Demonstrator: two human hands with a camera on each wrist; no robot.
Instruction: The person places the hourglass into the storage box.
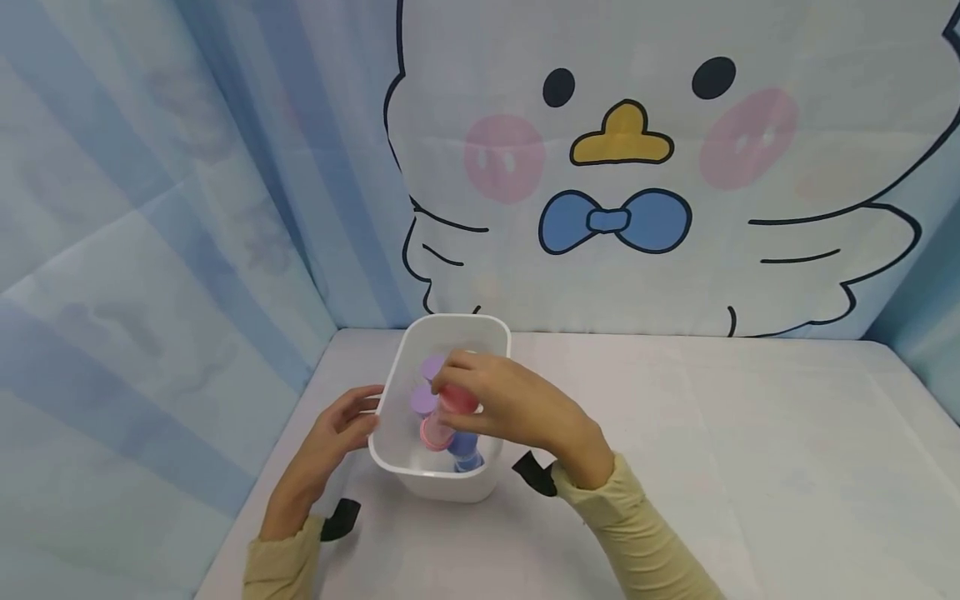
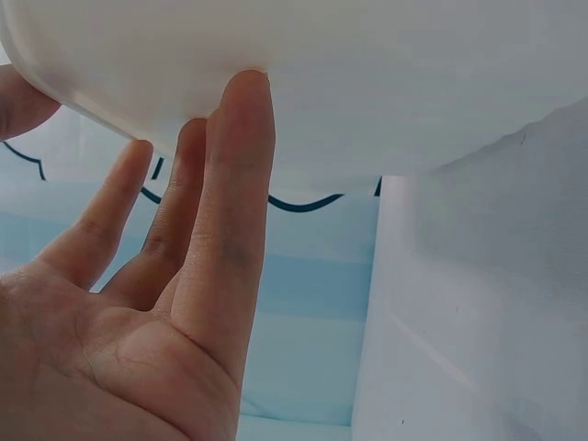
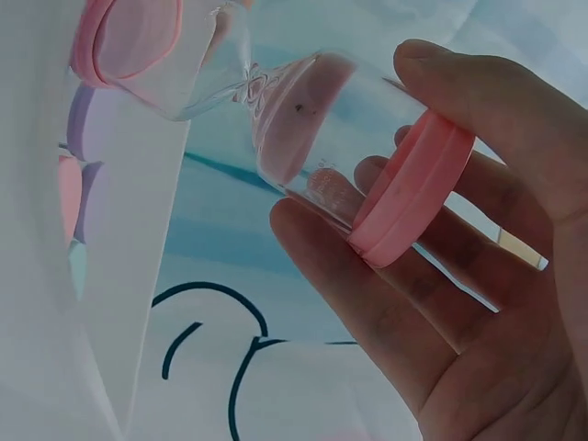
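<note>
My right hand reaches over the white bin and holds a sand timer with pink caps and pink sand. Its thumb and fingers are around the capped end, and the clear glass lies tilted. Inside the bin are purple caps and a blue sand timer, partly hidden beneath the right hand. Against the bin's left outer side rests my left hand. In the left wrist view, nearly straight fingertips touch the white wall, with the thumb close to the rim.
The bin stands on a white-covered table, toward its left side. A cloth backdrop with a cartoon bird rises behind the table, and a blue-and-white curtain hangs along the left. Black straps stick out near both sleeves.
</note>
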